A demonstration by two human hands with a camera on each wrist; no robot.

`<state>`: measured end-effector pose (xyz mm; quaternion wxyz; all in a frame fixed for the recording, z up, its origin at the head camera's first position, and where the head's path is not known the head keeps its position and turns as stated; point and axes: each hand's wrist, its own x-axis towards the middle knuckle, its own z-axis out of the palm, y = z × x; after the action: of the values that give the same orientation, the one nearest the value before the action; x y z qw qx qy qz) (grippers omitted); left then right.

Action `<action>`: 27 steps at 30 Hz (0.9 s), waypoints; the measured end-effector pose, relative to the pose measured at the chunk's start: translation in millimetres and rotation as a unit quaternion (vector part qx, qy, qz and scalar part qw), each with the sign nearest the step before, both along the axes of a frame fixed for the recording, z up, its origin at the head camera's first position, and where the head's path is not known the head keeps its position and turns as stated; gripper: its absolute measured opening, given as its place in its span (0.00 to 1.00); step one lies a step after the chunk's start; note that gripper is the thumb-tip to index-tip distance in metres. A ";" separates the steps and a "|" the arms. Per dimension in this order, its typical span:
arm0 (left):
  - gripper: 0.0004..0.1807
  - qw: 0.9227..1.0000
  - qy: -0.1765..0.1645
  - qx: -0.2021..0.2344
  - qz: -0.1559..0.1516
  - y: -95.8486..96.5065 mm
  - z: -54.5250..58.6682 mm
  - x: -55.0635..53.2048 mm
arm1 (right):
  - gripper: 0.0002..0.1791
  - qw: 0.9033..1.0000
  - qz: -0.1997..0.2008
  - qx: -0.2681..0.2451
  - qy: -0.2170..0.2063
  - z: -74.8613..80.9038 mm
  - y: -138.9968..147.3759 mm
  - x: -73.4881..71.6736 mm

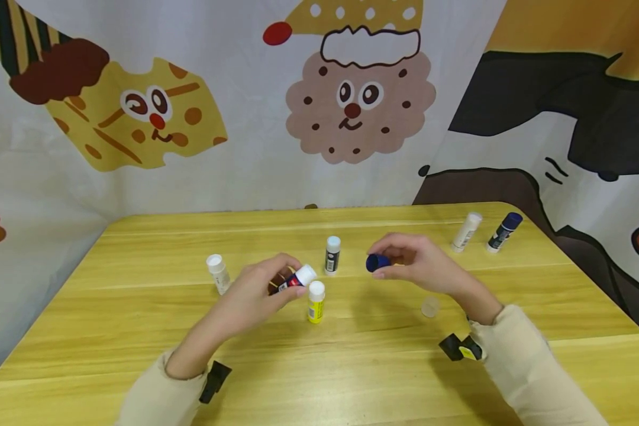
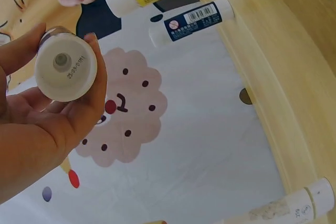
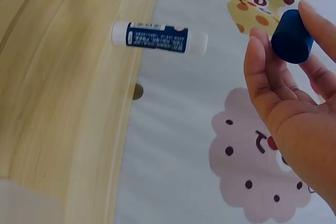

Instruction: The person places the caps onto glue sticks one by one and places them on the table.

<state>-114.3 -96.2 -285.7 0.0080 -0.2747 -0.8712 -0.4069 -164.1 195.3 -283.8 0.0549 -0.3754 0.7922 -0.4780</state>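
My left hand (image 1: 252, 293) grips a glue stick (image 1: 296, 279) with a dark red-and-blue label, its white end pointing right. In the left wrist view that round white base (image 2: 65, 72) faces the camera, with a date printed on it. Between thumb and fingertips my right hand (image 1: 423, 263) pinches a dark blue cap (image 1: 377, 262), held apart from the glue stick. A yellow glue stick (image 1: 316, 303) stands upright close by the left fingertips. Behind it stands a glue stick with a navy label (image 1: 332, 255) and a white cap.
A white glue stick (image 1: 218, 274) stands left of my left hand. Below my right wrist lies a small translucent disc-like cap (image 1: 430, 306). Toward the back right stand another white glue stick (image 1: 466, 232) and a blue-capped glue stick (image 1: 504, 232). A printed curtain (image 1: 245, 183) hangs behind the wooden table (image 1: 154, 254).
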 end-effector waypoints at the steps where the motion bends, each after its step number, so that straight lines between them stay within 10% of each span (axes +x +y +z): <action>1: 0.12 1.000 0.000 0.001 -0.003 0.8 0.3 0.4 | 0.15 1.000 0.005 -0.003 0.003 -0.1 -1.8 0.9; 27: 0.13 0.999 0.016 -0.009 -0.033 17.1 0.3 10.4 | 0.14 0.996 0.088 -0.022 -0.003 -5.2 -39.9 18.0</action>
<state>-103.9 -79.0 -285.4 0.0062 -0.3102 -0.8650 -0.3944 -146.1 155.4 -288.9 0.0915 -0.4433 0.7453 -0.4896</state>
